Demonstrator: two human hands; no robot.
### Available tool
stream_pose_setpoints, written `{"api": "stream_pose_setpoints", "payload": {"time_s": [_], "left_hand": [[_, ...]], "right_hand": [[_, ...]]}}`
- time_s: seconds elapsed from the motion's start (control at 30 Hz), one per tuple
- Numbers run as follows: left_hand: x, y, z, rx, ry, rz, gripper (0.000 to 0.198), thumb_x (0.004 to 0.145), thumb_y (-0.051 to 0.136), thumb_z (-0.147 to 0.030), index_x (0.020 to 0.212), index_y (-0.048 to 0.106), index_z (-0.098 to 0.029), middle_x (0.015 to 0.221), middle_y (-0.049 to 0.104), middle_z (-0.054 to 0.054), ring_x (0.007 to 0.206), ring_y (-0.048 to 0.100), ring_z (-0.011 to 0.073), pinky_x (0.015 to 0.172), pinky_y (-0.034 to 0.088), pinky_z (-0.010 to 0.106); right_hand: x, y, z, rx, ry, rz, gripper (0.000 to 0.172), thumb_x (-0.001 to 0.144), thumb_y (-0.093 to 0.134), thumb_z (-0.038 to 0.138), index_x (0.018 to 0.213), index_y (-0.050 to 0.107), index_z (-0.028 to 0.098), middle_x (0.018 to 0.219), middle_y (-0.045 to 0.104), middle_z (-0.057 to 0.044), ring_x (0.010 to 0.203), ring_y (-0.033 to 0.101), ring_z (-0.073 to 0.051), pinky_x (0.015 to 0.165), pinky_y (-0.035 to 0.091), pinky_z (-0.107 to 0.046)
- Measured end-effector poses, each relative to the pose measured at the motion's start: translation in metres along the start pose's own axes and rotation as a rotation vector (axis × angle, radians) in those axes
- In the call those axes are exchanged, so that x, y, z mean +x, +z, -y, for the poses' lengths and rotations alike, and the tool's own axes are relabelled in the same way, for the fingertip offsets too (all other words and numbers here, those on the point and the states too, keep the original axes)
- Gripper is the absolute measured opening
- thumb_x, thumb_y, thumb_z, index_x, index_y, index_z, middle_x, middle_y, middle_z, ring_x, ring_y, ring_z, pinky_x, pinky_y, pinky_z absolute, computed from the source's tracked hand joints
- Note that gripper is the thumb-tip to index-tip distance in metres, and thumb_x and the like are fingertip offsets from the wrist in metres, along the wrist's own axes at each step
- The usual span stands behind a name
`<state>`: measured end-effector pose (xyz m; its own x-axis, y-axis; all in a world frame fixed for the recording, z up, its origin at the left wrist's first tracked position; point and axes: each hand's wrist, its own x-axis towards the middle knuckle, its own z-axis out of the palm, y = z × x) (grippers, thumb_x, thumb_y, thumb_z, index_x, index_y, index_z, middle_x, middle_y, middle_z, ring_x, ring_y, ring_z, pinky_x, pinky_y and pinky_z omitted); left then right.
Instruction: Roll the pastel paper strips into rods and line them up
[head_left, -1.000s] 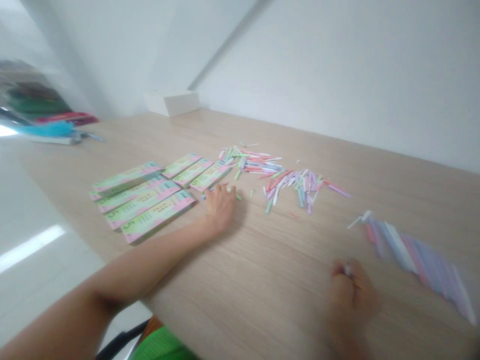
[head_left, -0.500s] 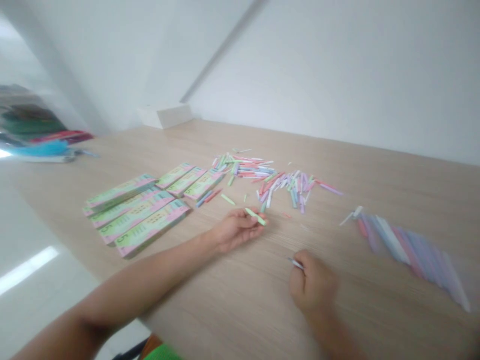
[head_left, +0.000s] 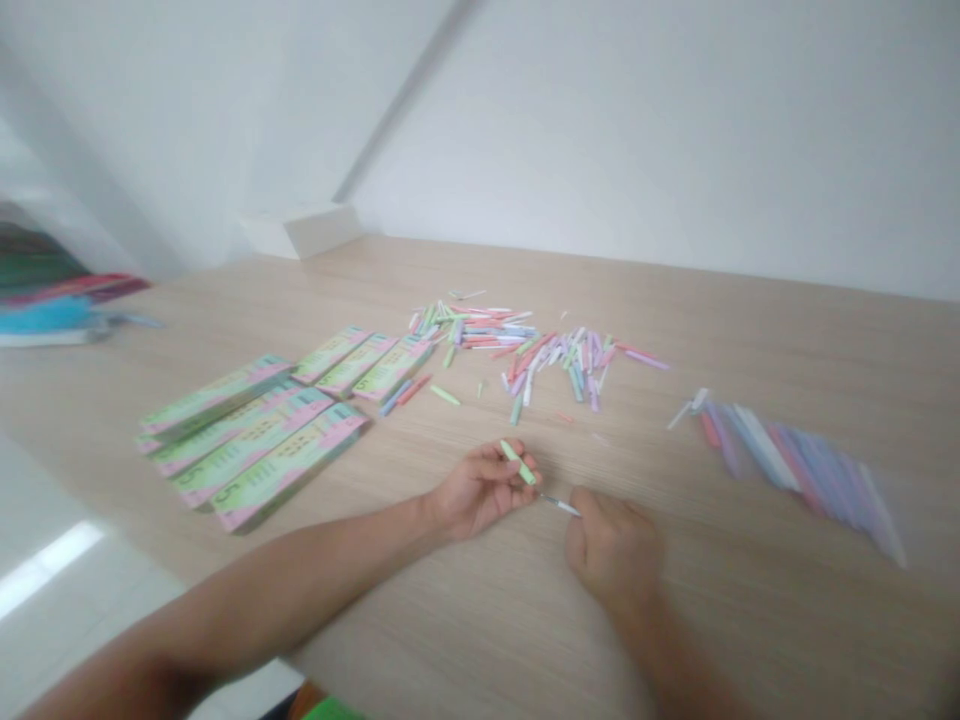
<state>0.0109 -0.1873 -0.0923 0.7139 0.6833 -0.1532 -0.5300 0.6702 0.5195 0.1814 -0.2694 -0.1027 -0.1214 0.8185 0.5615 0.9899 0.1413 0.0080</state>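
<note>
Between the thumb and fingers of my left hand (head_left: 487, 492) is a light green pen cap or barrel (head_left: 517, 462), slanting down to the right. My right hand (head_left: 616, 545) is closed on a slim whitish pen (head_left: 564, 506); its thin metallic tip points left and lies close to the lower end of the green piece. Whether the two touch cannot be made out. The pen's rear is hidden in my fist. Beyond my hands lie heaps of pastel pen parts (head_left: 491, 330), with another light green piece (head_left: 445, 395) lying apart.
Several green-and-pink boxes (head_left: 289, 465) lie in two groups on the left of the wooden table (head_left: 420, 620). A slanted row of pastel pens (head_left: 810, 460) is at right. A white box (head_left: 315, 232) stands by the wall; blue and red items (head_left: 56, 318) sit far left.
My hands have come closer together, and the whitish pen's tip has moved left to the green piece. The green piece has turned steeper. The camera view has shifted slightly.
</note>
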Motion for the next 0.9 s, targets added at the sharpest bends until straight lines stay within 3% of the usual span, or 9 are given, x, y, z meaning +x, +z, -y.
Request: {"api": "stream_pose_setpoints", "payload": {"time_s": [0.37,0.6,0.73,0.9], "left_hand": [[-0.007,0.002,0.01,0.153,0.048,0.115,0.02,0.073,0.07,-0.012,0.086,0.054,-0.012,0.083,0.061,0.004,0.073,0.062,0.0123,0.069,0.051,0.025],[-0.007,0.0,0.013,0.243,0.096,0.077,0.028,0.068,0.077,-0.019,0.083,0.054,-0.013,0.08,0.063,0.003,0.07,0.061,0.0107,0.07,0.048,0.024],[-0.004,-0.007,0.017,0.531,0.257,0.016,0.032,0.065,0.08,-0.027,0.077,0.054,-0.013,0.078,0.066,0.004,0.068,0.059,0.0099,0.067,0.044,0.022],[-0.007,-0.006,0.01,1.134,0.231,0.067,0.035,0.065,0.078,-0.04,0.072,0.056,-0.013,0.069,0.062,0.002,0.061,0.053,0.01,0.056,0.038,0.021]], "right_hand": [[-0.01,-0.004,0.001,0.026,-0.027,-0.049,0.022,0.076,0.044,0.009,0.061,0.056,0.019,0.053,0.05,-0.001,0.054,0.04,-0.014,0.061,0.024,-0.03],[-0.01,-0.007,0.007,-0.063,-0.036,-0.03,0.022,0.077,0.044,0.009,0.063,0.057,0.018,0.053,0.052,-0.001,0.053,0.043,-0.013,0.06,0.025,-0.029],[-0.007,-0.01,0.02,-0.204,0.068,0.08,0.019,0.077,0.045,0.012,0.063,0.055,0.019,0.052,0.055,-0.002,0.05,0.049,-0.015,0.056,0.023,-0.03],[-0.007,-0.02,0.035,-0.132,0.188,0.289,0.013,0.078,0.046,0.014,0.07,0.055,0.018,0.051,0.057,-0.004,0.047,0.054,-0.017,0.051,0.019,-0.029]]}}
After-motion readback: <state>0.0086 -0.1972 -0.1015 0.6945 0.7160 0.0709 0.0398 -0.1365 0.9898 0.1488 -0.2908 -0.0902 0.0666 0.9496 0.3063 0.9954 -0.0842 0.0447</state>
